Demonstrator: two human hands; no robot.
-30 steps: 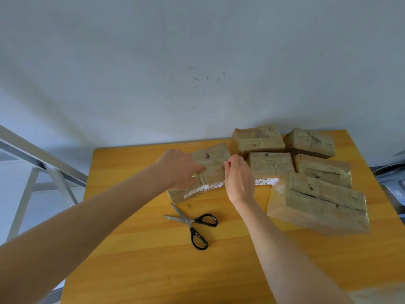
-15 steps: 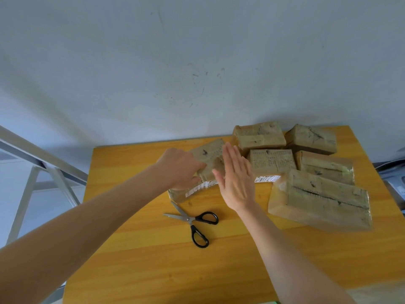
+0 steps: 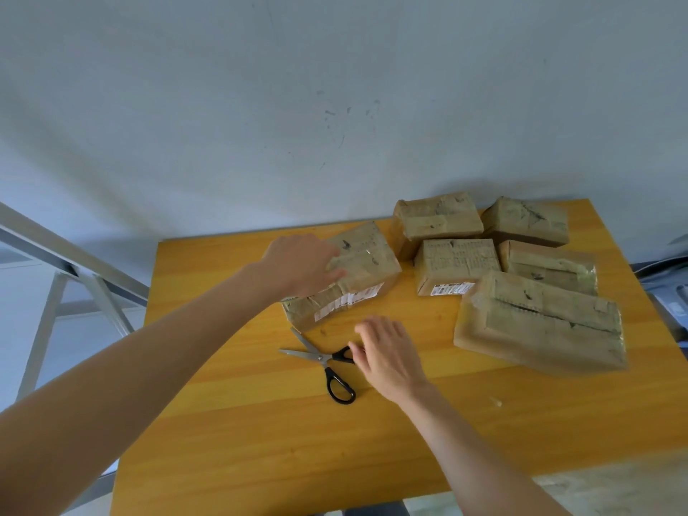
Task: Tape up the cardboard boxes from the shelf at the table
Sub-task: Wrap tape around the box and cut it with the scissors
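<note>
While one box [image 3: 366,262] lay at the far middle of the table [image 3: 260,441], the step looked like taping it shut, with the cutting part next. For that, the right hand [image 3: 389,351] would need to curl its fingers through the black loops of the scissors [image 3: 327,361] and lift them without bumping the box. The left hand [image 3: 301,264] lay on top of the box at its left end, fingers flat, pressing down and not gripping. The right hand was loose and open just right of the scissors, holding nothing. Its fingertips were at the far loop, but I could not tell if they touched.
</note>
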